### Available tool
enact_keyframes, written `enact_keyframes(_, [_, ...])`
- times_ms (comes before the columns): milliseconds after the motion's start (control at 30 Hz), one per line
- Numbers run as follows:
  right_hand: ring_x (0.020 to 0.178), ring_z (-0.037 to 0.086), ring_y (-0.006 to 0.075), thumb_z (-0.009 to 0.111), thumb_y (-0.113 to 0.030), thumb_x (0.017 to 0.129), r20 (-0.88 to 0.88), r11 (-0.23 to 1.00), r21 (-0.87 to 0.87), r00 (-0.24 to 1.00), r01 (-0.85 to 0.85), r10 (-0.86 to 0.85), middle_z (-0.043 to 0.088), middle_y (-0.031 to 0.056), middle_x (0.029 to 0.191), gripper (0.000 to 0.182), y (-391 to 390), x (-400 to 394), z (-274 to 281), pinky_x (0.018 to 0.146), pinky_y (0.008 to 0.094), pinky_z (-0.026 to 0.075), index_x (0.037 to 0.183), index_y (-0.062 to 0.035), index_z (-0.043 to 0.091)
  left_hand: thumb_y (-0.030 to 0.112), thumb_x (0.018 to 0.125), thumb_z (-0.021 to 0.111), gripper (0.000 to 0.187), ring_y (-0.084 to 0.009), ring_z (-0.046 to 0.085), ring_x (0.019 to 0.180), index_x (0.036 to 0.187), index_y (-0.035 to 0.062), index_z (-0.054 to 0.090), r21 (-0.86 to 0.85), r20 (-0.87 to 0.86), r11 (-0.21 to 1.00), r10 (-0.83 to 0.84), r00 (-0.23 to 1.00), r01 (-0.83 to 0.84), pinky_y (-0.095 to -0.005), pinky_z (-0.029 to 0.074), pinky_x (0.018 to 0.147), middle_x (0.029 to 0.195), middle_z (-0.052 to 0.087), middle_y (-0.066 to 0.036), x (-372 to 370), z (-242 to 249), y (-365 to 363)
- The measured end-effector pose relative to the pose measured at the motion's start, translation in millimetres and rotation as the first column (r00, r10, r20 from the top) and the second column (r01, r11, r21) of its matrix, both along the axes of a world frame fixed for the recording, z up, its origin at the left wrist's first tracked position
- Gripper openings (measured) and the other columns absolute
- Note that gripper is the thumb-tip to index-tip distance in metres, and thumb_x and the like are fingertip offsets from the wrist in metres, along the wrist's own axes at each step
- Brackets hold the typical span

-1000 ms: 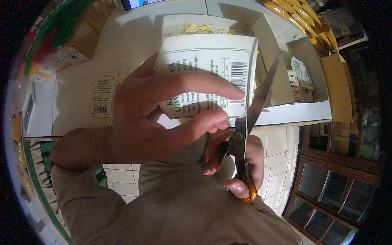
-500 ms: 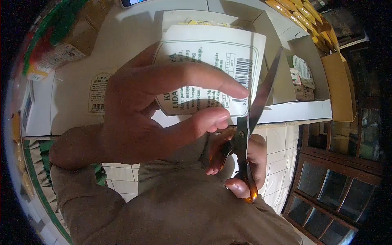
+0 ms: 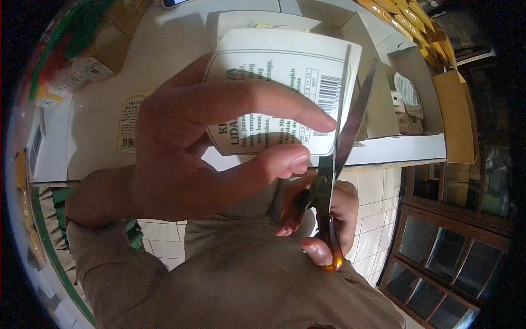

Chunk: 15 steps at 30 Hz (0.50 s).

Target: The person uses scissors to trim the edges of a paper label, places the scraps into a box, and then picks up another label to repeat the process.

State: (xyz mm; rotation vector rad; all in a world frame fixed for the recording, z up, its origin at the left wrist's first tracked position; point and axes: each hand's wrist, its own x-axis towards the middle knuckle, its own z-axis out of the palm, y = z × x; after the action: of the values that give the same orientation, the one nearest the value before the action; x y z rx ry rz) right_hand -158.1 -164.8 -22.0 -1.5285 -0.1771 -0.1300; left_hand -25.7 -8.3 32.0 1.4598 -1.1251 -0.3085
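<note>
One thumb and finger of my left hand [image 3: 170, 151] pinched the printed label [image 3: 274, 68], just shifted slightly rightward, its barcode-side margin now at the parted blades of the scissors [image 3: 324, 180], gripped by my right hand [image 3: 347, 208].

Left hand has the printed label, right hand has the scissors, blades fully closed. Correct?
Not quite: the blades are spread open, not closed, as the head view shows. The left hand does have the printed label, and the right hand the scissors.
</note>
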Motion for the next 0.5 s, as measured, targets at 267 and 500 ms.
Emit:
enact_keyframes(267, [0.056,0.057,0.0184,0.069,-0.031,0.058,0.020,0.998,0.022,0.998,-0.055,0.055,0.055,0.0095,0.065,0.056,-2.6,2.7,1.2,0.053,0.0258,0.045,0.093,0.0089,0.051,-0.009,0.073,0.059,0.024,-0.0194,0.062,0.073,0.096,-0.0030,0.056,0.011,-0.070,1.000,-0.020,0.997,0.021,-0.0256,0.053,0.059,0.091,0.058,-0.015,-6.9,0.6,0.3])
enact_keyframes(500, [0.053,0.056,0.0206,0.064,-0.035,0.061,0.022,0.998,-0.001,0.998,-0.063,0.063,0.054,0.0136,0.063,0.051,-1.3,-0.9,3.8,0.049,0.0281,0.049,0.076,0.0110,0.050,-0.008,0.073,0.060,0.025,-0.0190,0.062,0.073,0.097,-0.0033,0.055,-0.002,-0.012,1.000,-0.013,1.000,0.013,-0.0254,0.053,0.057,0.091,0.058,-0.016,-6.4,-2.4,0.4])
